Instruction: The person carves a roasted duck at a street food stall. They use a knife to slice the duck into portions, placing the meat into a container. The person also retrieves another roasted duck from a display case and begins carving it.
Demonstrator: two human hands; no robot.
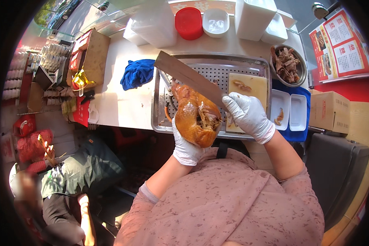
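A roast duck (pixel 189 112), glossy brown and torn at its right side, rests in my gloved left hand (pixel 184 149), which supports it from below over the near edge of a perforated steel tray (pixel 233 63). The broad, flat blade of a cleaver (pixel 192 80) slants above the duck. My gloved right hand (pixel 250 115) is closed around its handle end, which the fingers hide. Just beyond that hand, a pale cutting board (pixel 255 83) in the tray bears small pieces of meat or skin (pixel 242 85). The duck partly covers a dark, curved item with an orange part.
Right of the tray stand a steel bowl of carved bones and meat (pixel 287 66) and white foam trays (pixel 297 112) on a blue cloth. A crumpled blue cloth (pixel 137 74) lies left. White containers (pixel 216 23) line the back. Another person (pixel 77 172) is at lower left.
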